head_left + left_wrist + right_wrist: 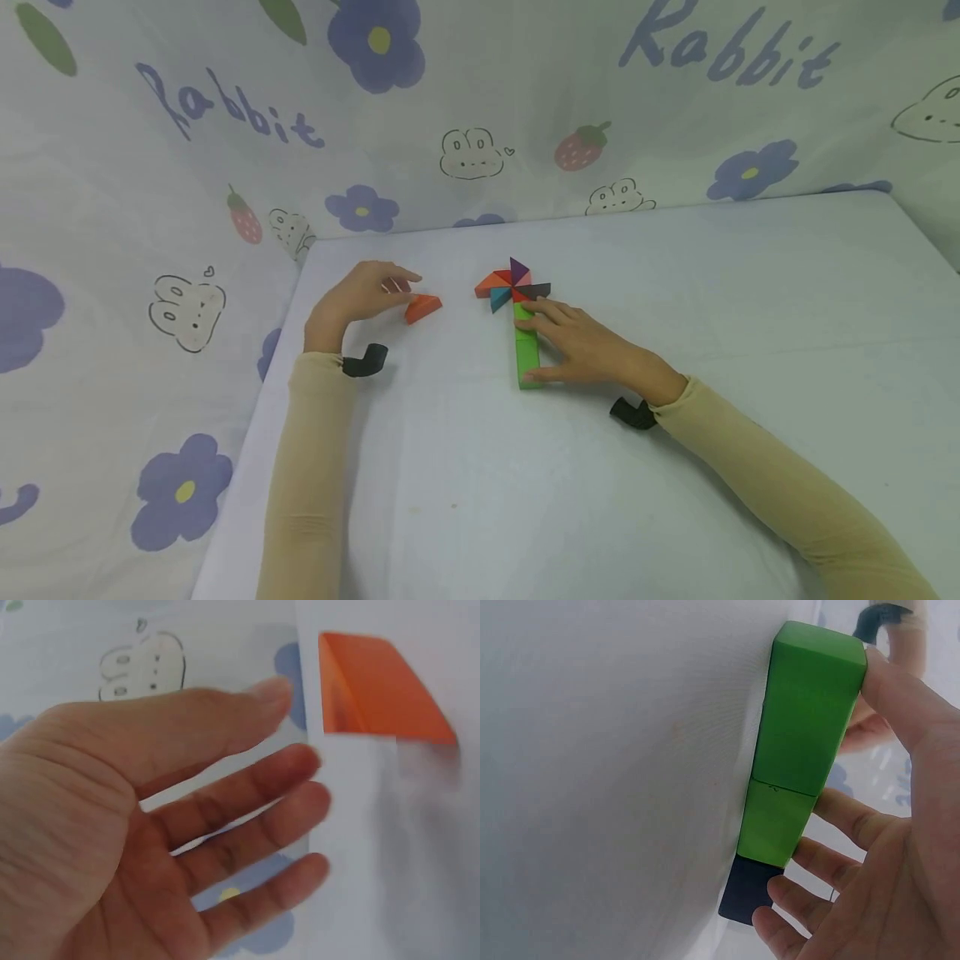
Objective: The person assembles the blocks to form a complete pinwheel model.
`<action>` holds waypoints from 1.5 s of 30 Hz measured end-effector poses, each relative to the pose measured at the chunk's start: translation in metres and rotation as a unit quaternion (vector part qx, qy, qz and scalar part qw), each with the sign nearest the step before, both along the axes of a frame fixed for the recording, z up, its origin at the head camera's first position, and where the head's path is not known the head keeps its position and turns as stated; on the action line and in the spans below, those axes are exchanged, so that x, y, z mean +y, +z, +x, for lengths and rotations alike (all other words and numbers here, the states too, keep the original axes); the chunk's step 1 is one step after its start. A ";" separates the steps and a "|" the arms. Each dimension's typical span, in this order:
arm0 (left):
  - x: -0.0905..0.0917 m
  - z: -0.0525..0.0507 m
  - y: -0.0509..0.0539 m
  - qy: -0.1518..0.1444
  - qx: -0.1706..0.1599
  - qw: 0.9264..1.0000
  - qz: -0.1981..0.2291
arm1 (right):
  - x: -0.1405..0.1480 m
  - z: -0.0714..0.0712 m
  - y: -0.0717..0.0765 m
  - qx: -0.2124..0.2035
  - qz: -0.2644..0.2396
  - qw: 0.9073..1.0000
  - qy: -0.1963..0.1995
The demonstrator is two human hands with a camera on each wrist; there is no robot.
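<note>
On the white table, small wooden blocks form a pinwheel shape: orange, red, purple (pixel 517 271), pink, black (pixel 536 291) and teal (pixel 499 298) pieces above a stem of green blocks (pixel 528 362). My right hand (pixel 588 346) lies along the stem, fingers extended. Its thumb touches the near end of the green blocks (pixel 806 712), and its fingertips rest along their side and by a dark block (pixel 750 889). To the left, my left hand (pixel 367 292) hovers beside a separate orange block (pixel 423 308). In the left wrist view a gap separates its loose fingers from that orange block (pixel 382 690).
Black wrist-worn pieces (pixel 366 361) stick out from both sleeve cuffs. A printed cloth (pixel 540 100) with rabbits and flowers hangs behind the table and at its left side. White table surface (pixel 465 500) extends in front of the blocks.
</note>
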State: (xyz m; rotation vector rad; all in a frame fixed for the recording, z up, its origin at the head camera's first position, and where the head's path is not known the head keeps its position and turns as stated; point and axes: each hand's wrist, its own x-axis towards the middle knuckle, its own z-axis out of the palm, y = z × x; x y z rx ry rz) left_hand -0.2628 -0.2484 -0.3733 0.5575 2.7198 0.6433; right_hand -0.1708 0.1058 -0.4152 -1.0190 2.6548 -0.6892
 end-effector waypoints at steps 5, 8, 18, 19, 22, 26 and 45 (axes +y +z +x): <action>-0.012 -0.002 -0.004 0.004 -0.051 0.999 -0.010 | 0.001 0.000 0.000 0.000 -0.003 1.000 0.001; -0.013 -0.002 -0.007 0.005 -0.073 0.997 -0.011 | 0.001 0.000 -0.001 0.001 -0.003 1.000 0.001; 0.008 0.002 -0.001 -0.013 -0.087 0.996 -0.012 | 0.001 0.000 0.000 0.005 -0.004 1.000 0.002; 0.010 0.003 0.000 -0.015 -0.086 0.996 -0.013 | 0.001 0.000 0.000 0.005 -0.003 1.000 0.001; 0.013 0.004 0.001 -0.012 -0.078 0.997 -0.009 | 0.002 0.000 0.000 0.006 -0.003 1.000 0.001; 0.010 0.004 0.001 -0.006 -0.072 0.997 -0.003 | 0.001 -0.001 -0.001 0.004 -0.005 1.000 0.003; 0.051 0.013 -0.002 -0.083 -0.072 0.994 -0.030 | 0.001 -0.002 -0.001 -0.001 0.000 1.000 -0.003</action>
